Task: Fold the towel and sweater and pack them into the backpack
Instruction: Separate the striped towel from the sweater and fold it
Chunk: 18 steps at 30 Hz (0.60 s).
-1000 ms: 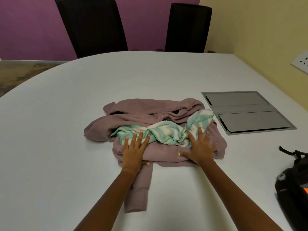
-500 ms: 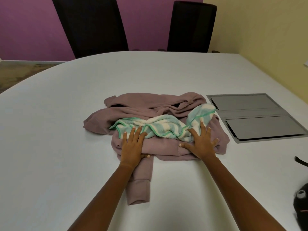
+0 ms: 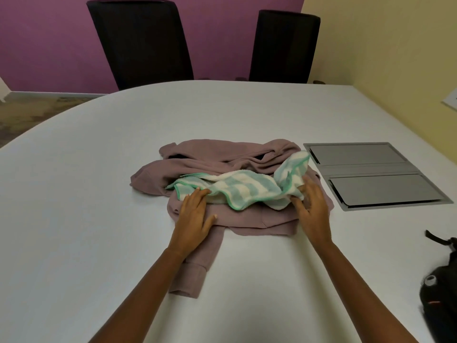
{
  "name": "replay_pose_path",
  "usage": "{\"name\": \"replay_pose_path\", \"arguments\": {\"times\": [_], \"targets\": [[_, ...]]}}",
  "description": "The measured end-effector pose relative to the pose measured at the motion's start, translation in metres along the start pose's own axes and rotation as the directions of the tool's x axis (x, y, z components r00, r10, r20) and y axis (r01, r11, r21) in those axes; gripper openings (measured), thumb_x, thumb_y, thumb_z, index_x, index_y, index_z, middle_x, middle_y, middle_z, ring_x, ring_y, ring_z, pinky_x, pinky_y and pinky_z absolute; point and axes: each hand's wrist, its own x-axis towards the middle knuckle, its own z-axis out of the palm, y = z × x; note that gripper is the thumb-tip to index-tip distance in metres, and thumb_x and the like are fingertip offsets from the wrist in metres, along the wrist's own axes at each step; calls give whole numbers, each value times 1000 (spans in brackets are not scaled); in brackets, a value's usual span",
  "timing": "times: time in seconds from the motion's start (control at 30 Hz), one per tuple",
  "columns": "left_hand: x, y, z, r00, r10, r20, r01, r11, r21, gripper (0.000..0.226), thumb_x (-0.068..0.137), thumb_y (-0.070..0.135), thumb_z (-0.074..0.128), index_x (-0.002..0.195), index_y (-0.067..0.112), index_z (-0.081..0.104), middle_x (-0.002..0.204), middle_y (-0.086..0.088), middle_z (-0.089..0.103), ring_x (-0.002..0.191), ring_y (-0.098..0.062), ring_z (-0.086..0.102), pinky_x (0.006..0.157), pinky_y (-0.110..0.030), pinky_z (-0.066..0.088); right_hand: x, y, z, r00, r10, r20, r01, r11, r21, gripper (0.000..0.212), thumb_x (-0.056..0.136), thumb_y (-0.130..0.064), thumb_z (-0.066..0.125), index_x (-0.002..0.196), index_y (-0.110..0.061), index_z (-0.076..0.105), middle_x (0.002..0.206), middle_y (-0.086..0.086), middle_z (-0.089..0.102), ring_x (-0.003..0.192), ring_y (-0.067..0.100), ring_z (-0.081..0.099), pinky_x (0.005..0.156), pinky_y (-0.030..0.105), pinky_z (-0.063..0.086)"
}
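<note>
A crumpled mauve sweater (image 3: pixel 222 157) lies in the middle of the white table (image 3: pixel 86 194), one sleeve trailing toward me. A green-and-white striped towel (image 3: pixel 242 189) is bunched on top of it. My left hand (image 3: pixel 195 214) rests flat on the sweater, its straight fingertips touching the towel's near left edge. My right hand (image 3: pixel 312 211) is turned on its side at the towel's right end, with a fold of towel pinched between thumb and fingers. The black backpack (image 3: pixel 442 293) sits at the table's right edge, partly cut off by the frame.
A grey recessed panel (image 3: pixel 376 174) with two lids is set into the table right of the clothes. Two black chairs (image 3: pixel 143 40) (image 3: pixel 282 45) stand behind the far edge, against a purple wall. A yellow wall runs along the right.
Both hands lay flat on the clothes before. The right hand has lifted, turned and taken hold of the towel's right end; the left has slid up to the towel's edge.
</note>
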Motion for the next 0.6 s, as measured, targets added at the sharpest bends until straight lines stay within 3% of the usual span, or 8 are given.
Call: {"name": "replay_pose_path", "arguments": {"times": [0.07,0.13,0.23,0.33,0.4,0.5,0.6], "targets": [[-4,7,-12,990,28,-139,-27,1000,9,59,86,38,34,129,-1,48,135,-17,48,129,-16,28,113,-32,20,-6,-11,-14,998,-47,-46,47,999,13,42,84,-18,55,122,0,53,127,0,50,119,18,45,100,8,32],[-12,11,-23,969,48,-244,-38,998,44,48,88,28,39,122,-3,54,127,-19,54,123,-19,34,108,-40,33,-14,-19,-32,994,-75,-74,77,997,21,46,85,-29,51,125,-6,52,128,3,53,118,17,46,98,16,35],[-31,16,-40,944,90,-316,-60,993,104,41,90,23,41,118,-3,57,123,-19,57,122,-22,39,105,-31,29,-30,-25,-63,985,-121,-122,122,993,-3,51,83,-39,45,123,-9,54,119,-5,54,112,12,46,92,9,34],[-57,19,-49,941,199,-274,-149,970,192,40,96,24,36,112,-3,60,119,-16,60,118,-24,44,111,-20,20,-51,-23,-89,978,-183,-98,172,979,-109,48,84,-37,43,121,-8,55,114,-12,52,109,7,43,88,6,34],[-78,13,-44,954,218,-205,-181,966,186,39,98,25,33,111,1,62,119,-12,60,118,-22,46,113,-18,17,-69,-15,-103,979,-202,-16,195,963,-183,48,86,-35,41,121,-6,55,115,-5,53,111,11,42,93,3,31],[-114,11,-34,949,291,-120,-269,948,172,34,97,23,37,105,5,66,109,-12,68,113,-19,50,109,-21,29,-102,1,-117,981,-164,103,184,958,-221,47,84,-33,39,119,-8,56,111,2,54,112,14,42,95,-4,23],[-152,21,-21,910,412,-51,-397,899,187,42,99,19,32,93,0,69,95,-10,70,103,-18,53,94,-24,41,-136,28,-125,958,-177,224,238,929,-283,37,80,-27,38,114,-21,53,107,3,56,106,14,43,95,3,26]]}}
